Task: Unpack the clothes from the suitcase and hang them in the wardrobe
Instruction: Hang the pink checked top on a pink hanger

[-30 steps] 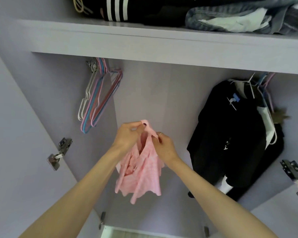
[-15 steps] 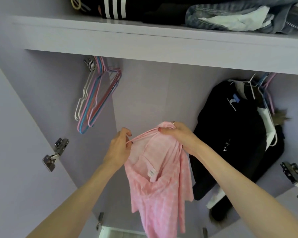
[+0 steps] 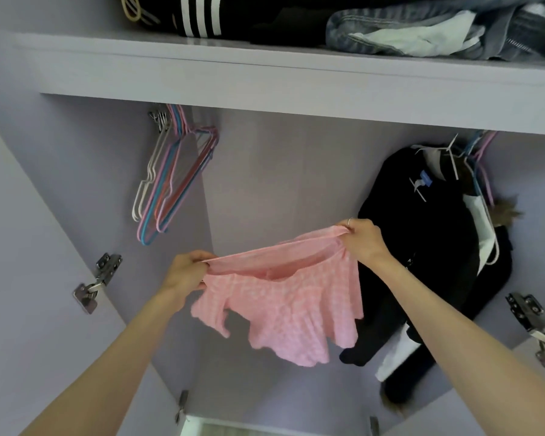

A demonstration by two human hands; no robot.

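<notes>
A pink checked garment (image 3: 283, 306) hangs stretched between my two hands inside the open wardrobe. My left hand (image 3: 186, 272) grips its upper edge at the left end. My right hand (image 3: 364, 239) grips the same edge at the right end, a little higher. The cloth falls in loose folds below the taut edge. A bunch of empty wire hangers (image 3: 170, 177) in pink, blue and white hangs at the upper left, above my left hand. The suitcase is out of view.
Dark clothes (image 3: 422, 253) hang on hangers at the right, just behind my right hand. The shelf (image 3: 265, 80) above holds folded dark clothes and jeans. Metal door hinges (image 3: 98, 281) stick out at the left and at the right (image 3: 529, 313).
My hands have moved apart, the right one going right and up, and the bunched garment has been pulled out wide between them.
</notes>
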